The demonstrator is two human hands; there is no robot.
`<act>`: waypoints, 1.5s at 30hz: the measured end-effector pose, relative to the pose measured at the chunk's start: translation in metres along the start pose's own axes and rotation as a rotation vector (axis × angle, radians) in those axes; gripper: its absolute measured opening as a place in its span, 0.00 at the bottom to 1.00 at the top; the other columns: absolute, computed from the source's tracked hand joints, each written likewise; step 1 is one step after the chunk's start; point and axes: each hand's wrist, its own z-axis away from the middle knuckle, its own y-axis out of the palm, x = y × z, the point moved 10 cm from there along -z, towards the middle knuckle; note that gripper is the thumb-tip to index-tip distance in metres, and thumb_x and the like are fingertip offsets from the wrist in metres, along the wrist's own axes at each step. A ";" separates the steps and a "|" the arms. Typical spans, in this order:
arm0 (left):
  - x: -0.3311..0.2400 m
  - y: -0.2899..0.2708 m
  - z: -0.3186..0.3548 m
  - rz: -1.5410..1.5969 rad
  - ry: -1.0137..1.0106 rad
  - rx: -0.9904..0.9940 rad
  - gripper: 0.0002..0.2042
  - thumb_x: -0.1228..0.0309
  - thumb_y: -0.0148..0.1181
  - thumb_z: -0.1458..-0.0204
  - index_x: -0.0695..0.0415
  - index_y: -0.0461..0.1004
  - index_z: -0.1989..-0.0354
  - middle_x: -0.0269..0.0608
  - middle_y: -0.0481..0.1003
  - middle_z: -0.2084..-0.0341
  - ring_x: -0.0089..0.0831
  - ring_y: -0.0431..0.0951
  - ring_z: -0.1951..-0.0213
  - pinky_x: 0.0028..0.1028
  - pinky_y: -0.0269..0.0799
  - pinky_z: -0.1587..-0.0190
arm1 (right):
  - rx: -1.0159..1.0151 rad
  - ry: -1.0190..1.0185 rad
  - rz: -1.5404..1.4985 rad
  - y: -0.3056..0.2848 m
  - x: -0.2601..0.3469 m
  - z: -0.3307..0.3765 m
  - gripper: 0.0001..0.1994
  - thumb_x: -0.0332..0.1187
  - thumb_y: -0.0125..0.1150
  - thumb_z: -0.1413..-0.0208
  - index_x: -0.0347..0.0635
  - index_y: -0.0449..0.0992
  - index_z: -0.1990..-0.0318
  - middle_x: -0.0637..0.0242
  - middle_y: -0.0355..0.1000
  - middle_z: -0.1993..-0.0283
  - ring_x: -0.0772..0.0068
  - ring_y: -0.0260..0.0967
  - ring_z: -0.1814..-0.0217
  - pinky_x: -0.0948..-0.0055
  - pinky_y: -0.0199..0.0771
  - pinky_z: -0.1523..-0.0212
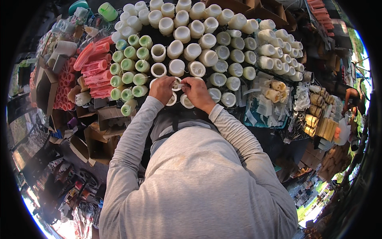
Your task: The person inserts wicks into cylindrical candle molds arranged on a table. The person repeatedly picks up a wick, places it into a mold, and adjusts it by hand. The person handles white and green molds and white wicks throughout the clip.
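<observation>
Crowded worktable fills the view, packed w/ candle molds, seen from above over a person in a grey long-sleeve top.

Far left of the fingers: a cardboard box, then red tubes lying in a stack. Closer in, just left of the left fingers, green cups stand in rows, most upright, a few tipped.

Left hand sits low at centre, fingers curled together & pinched on a small white strip that runs across to the other hand. A white cup is right under the left fingers, touching them; its rim shows below the knuckles.

Above the fingers, white cups spread in many rows, some open-topped, some filled w/ pale wax.

Right hand is just beside the left, nearly touching; fingers bent together, tips nipping the strip's right end. Another white cup lies under the right palm, partly hidden. Can't tell whether the strip goes into either cup.

Right of the right fingers: a teal tray holding white scraps & a few yellowish candles. Farther right, well apart, brown-yellow blocks at the table edge.
</observation>
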 end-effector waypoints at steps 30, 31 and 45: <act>-0.062 0.000 0.095 -0.067 0.003 0.140 0.09 0.72 0.70 0.45 0.58 0.82 0.57 0.44 0.81 0.63 0.49 0.84 0.64 0.44 0.80 0.62 | -0.097 -0.089 0.194 -0.035 0.009 0.068 0.06 0.27 0.64 0.38 0.37 0.80 0.56 0.52 0.78 0.65 0.42 0.78 0.61 0.50 0.77 0.60; -0.057 -0.004 0.098 -0.066 -0.019 0.124 0.09 0.72 0.70 0.45 0.59 0.82 0.57 0.44 0.81 0.64 0.50 0.84 0.64 0.44 0.80 0.62 | -0.110 -0.093 0.150 -0.039 0.010 0.062 0.06 0.27 0.64 0.38 0.37 0.80 0.55 0.52 0.78 0.64 0.42 0.78 0.60 0.51 0.77 0.59; -0.031 -0.037 0.117 -0.049 -0.120 0.007 0.09 0.71 0.70 0.44 0.59 0.82 0.57 0.46 0.80 0.65 0.51 0.83 0.65 0.44 0.79 0.62 | 0.059 -0.490 0.473 0.029 0.030 0.010 0.08 0.27 0.61 0.46 0.41 0.80 0.58 0.61 0.76 0.59 0.54 0.73 0.54 0.56 0.72 0.51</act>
